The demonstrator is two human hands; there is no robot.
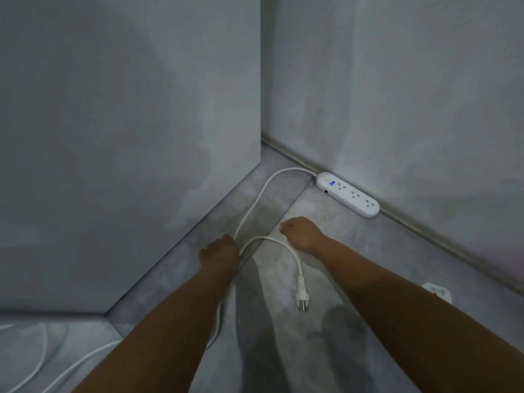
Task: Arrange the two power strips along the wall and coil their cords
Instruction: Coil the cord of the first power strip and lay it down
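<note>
The power strip (348, 194) is plain white with small grey socket markings and a tiny blue light near one end, and its cord (256, 204) is the same white, ending in a white plug (302, 296) with silvery metal at the tip. The floor (326, 251) is a mottled, cloudy grey like marbled stone, crossed by a thin darker grey line, while the walls (397, 80) are a flat pale grey with faint lighter smudges and a beige strip along the base. More white cords (42, 353) lie at the lower left, and a second white object (438, 290) shows at the right, partly hidden.
</note>
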